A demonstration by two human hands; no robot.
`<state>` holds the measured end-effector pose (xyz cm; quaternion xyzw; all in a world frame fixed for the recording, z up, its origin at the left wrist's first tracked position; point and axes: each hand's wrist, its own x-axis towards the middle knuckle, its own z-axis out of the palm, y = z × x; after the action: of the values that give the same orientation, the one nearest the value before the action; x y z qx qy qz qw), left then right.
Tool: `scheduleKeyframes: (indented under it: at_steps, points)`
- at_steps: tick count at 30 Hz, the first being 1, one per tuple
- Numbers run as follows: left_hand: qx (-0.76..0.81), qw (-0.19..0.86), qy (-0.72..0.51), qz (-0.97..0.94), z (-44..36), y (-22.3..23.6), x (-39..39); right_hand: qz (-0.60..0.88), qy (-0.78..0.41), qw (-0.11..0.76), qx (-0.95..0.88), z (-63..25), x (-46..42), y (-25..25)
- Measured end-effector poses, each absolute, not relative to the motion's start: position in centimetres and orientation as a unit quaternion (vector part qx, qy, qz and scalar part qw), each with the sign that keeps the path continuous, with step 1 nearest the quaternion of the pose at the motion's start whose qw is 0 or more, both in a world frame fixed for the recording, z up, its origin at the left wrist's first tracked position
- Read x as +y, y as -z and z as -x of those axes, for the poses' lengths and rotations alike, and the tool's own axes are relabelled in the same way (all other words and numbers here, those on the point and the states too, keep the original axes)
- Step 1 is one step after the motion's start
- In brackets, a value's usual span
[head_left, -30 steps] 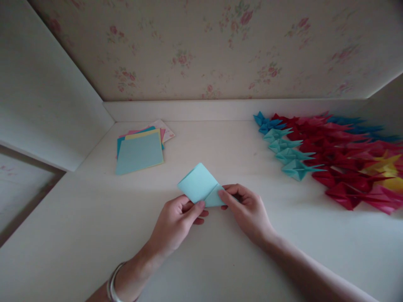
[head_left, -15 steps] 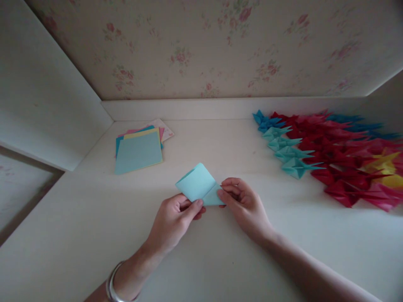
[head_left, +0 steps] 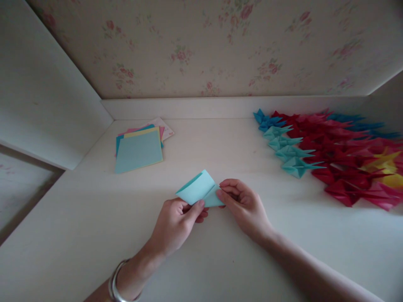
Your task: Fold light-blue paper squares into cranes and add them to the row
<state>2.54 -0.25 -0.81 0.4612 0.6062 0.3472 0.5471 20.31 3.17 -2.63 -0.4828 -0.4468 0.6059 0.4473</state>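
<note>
A folded sheet of light turquoise origami paper (head_left: 197, 187) is held between both hands above the white table. My left hand (head_left: 179, 220) pinches its lower edge, thumb on top and fingers curled beneath. At the right corner, my right hand (head_left: 242, 205) grips the paper between thumb and fingers. A crease line runs across the paper near the right thumb, and its upper left edge gapes slightly between layers. The fingers under the paper are partly hidden.
A stack of coloured paper sheets (head_left: 138, 151) lies at the back left. Several folded turquoise paper pieces (head_left: 297, 167) stand at the right, beside rows of red paper pieces (head_left: 343, 193) and some blue and yellow ones. A floral wall (head_left: 189, 50) rises behind the table (head_left: 201, 268).
The paper has tilted, so its upper part looks flatter and its top corner sits lower. My left hand has shifted slightly to the right; both hands keep their hold.
</note>
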Motion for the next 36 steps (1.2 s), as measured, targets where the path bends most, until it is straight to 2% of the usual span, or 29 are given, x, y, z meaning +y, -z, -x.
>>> scheduleKeyframes:
  at_steps: [13,17,24,36]
  points:
    - [0.584,0.550,-0.399,-0.444,-2.4,1.0,-0.3,0.457,-0.627,0.429,-0.463,-20.4,3.0,2.1]
    - [0.572,0.532,-0.404,-0.476,-2.7,0.8,-0.5,0.501,-0.621,0.392,-0.459,-20.0,2.3,1.3]
    - [0.587,0.499,-0.384,-0.509,-2.7,0.4,-0.9,0.533,-0.601,0.379,-0.460,-20.1,2.1,1.3]
    - [0.593,0.535,-0.436,-0.414,-2.3,0.7,-0.5,0.505,-0.658,0.421,-0.367,-20.5,3.1,1.6]
